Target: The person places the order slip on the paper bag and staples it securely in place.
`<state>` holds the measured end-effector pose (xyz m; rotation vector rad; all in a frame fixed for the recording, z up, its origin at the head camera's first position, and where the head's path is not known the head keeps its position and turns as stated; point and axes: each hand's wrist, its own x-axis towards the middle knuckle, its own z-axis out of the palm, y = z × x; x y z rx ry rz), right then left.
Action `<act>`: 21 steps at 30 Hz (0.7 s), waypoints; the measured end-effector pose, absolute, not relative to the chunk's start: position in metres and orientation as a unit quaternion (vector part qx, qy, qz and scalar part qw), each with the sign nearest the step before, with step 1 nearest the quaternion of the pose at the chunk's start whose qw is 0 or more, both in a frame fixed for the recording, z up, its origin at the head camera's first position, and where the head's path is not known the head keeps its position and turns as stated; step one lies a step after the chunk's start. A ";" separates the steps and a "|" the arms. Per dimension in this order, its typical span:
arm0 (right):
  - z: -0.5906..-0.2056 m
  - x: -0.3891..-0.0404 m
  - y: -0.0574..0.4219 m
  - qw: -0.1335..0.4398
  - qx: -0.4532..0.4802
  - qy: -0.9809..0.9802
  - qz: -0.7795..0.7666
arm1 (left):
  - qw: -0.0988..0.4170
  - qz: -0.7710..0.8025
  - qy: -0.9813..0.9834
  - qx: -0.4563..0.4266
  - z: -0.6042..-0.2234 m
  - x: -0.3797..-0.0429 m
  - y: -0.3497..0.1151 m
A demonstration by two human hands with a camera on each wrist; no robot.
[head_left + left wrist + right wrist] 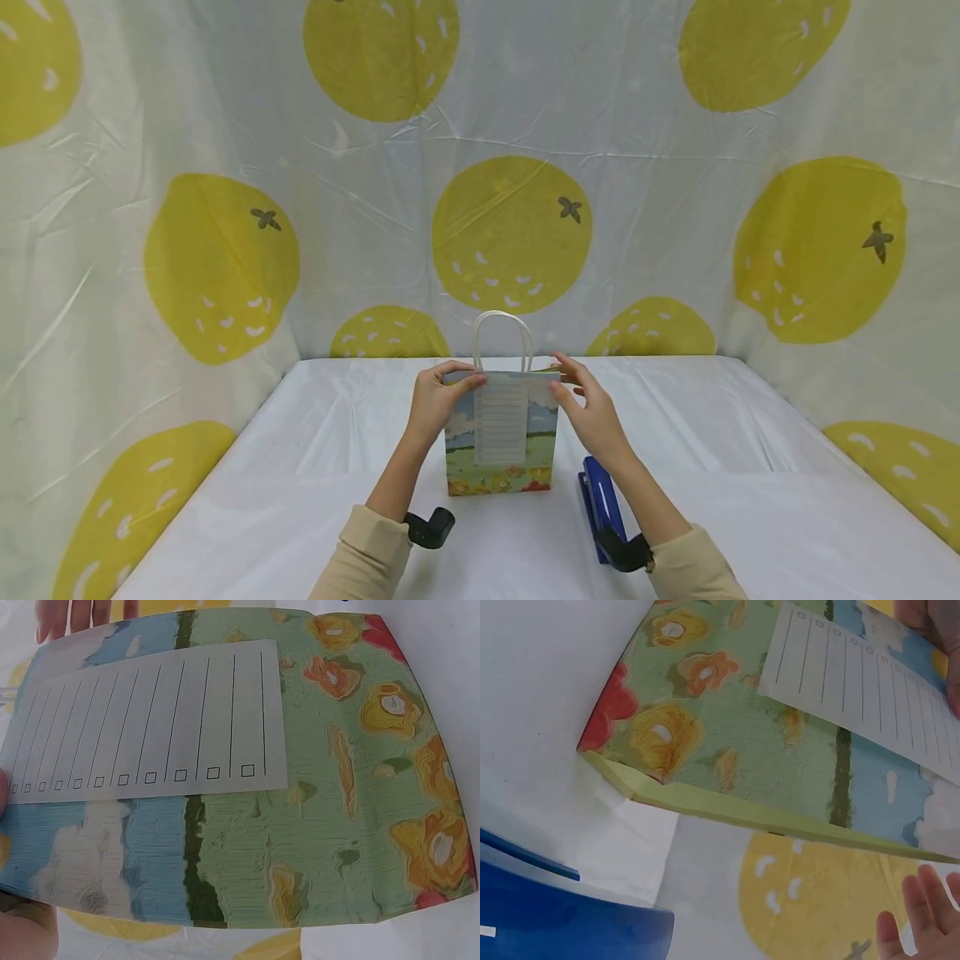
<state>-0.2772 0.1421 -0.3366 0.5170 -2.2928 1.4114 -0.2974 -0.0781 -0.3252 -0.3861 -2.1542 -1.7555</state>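
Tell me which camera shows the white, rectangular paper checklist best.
Left wrist: the checklist appears largest, its lines and square boxes clear. The head view shows it small, boxes indistinct; the right wrist view cuts it off at the right edge.

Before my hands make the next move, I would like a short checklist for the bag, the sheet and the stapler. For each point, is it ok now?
1. Paper bag stands upright on the table: ok.
2. Lined sheet lies against the bag's front: ok.
3. Left hand pinches the bag's top edge: ok.
4. Right hand grips the bag too: not ok; its fingers are open near the right top edge.
5. Blue stapler is near: ok, it lies to the right of the bag, not in either hand.
6. Stapler is loaded: cannot tell, its inside is hidden.
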 end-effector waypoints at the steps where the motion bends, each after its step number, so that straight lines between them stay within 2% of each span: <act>1: -0.337 -0.276 0.143 0.200 0.180 -0.820 0.505 | 0.169 -0.616 -0.757 -0.137 -0.326 -0.298 -0.078; 21: -0.362 -0.258 0.160 0.207 0.054 -0.873 0.438 | 0.171 -0.612 -0.760 -0.135 -0.327 -0.299 -0.078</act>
